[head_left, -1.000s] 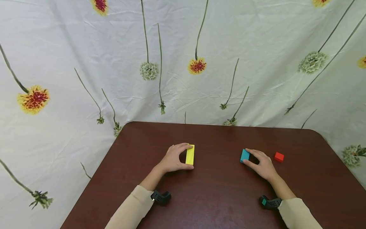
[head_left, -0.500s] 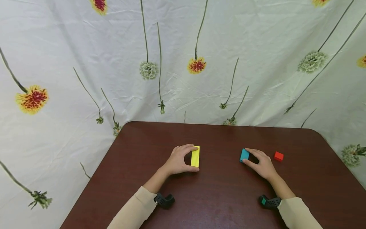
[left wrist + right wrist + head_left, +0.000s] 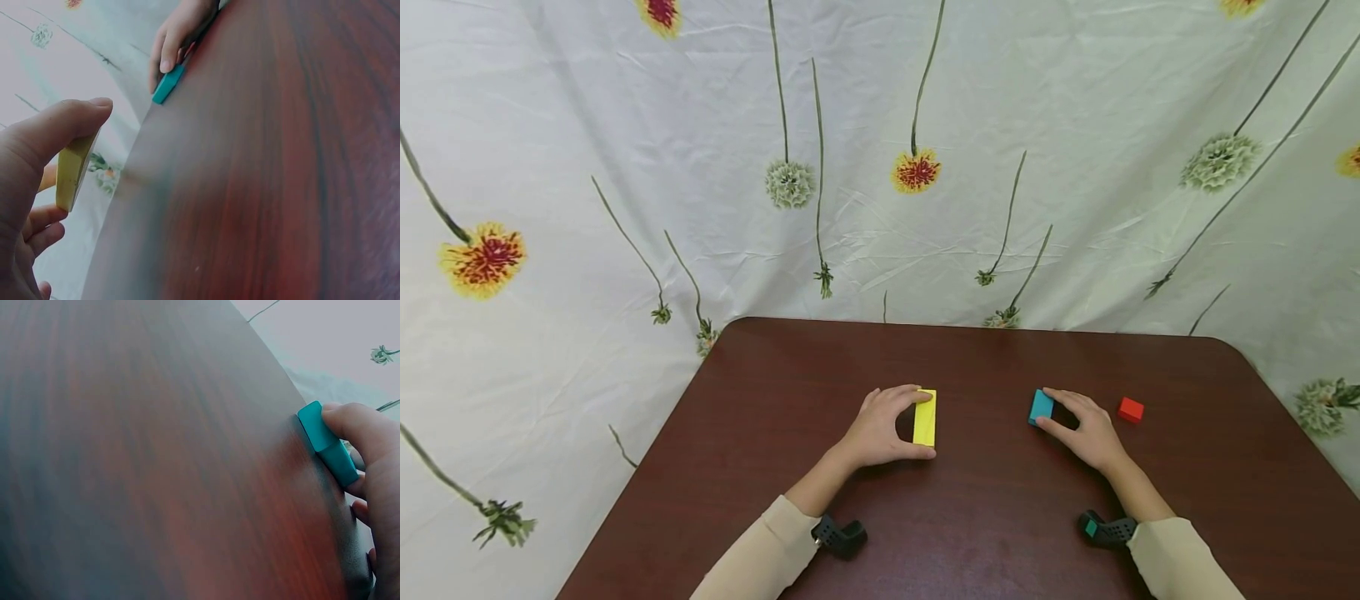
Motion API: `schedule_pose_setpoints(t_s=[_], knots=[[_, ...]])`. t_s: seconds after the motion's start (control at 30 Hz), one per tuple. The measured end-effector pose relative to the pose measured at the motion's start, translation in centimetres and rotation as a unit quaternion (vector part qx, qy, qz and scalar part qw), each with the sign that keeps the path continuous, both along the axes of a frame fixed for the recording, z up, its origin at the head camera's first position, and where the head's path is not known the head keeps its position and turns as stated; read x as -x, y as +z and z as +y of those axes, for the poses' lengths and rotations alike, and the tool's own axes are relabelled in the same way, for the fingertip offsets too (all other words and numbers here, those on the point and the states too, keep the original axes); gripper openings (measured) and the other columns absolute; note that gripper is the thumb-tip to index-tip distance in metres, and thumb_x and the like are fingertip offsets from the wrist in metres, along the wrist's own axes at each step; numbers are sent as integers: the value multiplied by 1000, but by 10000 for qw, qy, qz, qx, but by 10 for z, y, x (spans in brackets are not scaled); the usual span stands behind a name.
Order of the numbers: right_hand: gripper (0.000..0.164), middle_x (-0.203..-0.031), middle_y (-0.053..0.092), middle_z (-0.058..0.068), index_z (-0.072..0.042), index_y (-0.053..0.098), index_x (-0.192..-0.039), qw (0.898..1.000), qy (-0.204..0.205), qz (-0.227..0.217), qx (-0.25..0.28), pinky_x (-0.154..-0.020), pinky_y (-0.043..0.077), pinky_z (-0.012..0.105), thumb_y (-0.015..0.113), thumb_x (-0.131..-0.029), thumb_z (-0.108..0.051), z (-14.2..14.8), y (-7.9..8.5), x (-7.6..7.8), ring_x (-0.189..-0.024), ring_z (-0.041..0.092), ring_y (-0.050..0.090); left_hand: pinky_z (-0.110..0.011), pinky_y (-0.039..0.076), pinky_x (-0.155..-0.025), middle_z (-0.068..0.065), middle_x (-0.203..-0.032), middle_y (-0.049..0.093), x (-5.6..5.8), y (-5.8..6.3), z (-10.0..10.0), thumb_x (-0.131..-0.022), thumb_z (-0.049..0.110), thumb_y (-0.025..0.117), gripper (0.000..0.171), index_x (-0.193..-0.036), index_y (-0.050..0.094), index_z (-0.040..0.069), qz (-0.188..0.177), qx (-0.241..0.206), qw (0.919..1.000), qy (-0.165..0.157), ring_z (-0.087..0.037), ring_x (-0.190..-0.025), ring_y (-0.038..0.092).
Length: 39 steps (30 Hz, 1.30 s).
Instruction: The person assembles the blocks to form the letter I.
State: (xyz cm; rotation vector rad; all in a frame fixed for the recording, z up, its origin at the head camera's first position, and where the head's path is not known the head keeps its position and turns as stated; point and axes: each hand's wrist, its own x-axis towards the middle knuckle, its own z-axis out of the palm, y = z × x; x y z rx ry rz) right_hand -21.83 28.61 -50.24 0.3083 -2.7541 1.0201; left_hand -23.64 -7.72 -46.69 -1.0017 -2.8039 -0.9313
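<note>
A yellow rectangular block [image 3: 925, 419] is pinched lengthwise between the thumb and fingers of my left hand [image 3: 883, 427]; in the left wrist view the same yellow block [image 3: 76, 169] shows clear of the table. Farther right, my right hand [image 3: 1092, 432] grips a blue block [image 3: 1041, 406] by its ends, thumb on the near side and fingers on the far side. The right wrist view shows this blue block [image 3: 328, 444] low at the tabletop. Just beyond the right hand lies a small red block [image 3: 1131, 409], touched by neither hand.
The dark brown wooden table [image 3: 970, 517] has rounded far corners. Behind it hangs a white cloth [image 3: 865, 233] printed with flowers. A black band [image 3: 841, 536] is on the left wrist and another black band [image 3: 1107, 528] on the right.
My left hand has moved rightward and slightly nearer with the yellow block, closing some of the distance to the blue block. The right hand, blue block and red block have stayed in place.
</note>
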Motion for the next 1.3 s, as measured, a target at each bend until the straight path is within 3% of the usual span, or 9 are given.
schedule_pose_setpoints(t_s=[0.43,0.63,1.3], knots=[[58,-139,49,26,-5,54,-139,10000,3,-5,-34,-100,19,71,69,-91,-35,0,0,0,-130,45,38,-58,19,-110,-3,-143,49,-10,-4,11,-72,54,80,77,-137,56,22,46,48,10000,17,-26,-134,41],[58,-139,48,27,-5,54,-139,10000,-14,-26,-58,-100,19,71,68,-91,-35,0,0,0,-130,46,37,-59,19,-110,-5,-144,48,-16,-5,17,-72,52,81,77,-138,56,21,0,-45,9999,-125,-26,-134,41],[58,-140,47,27,-4,53,-139,10000,7,-36,-53,-100,17,72,68,-91,-35,0,-1,0,-131,46,36,-58,21,-110,-2,-143,49,-25,-12,32,-71,56,80,79,-138,55,24,274,317,9989,-202,-21,-134,42]])
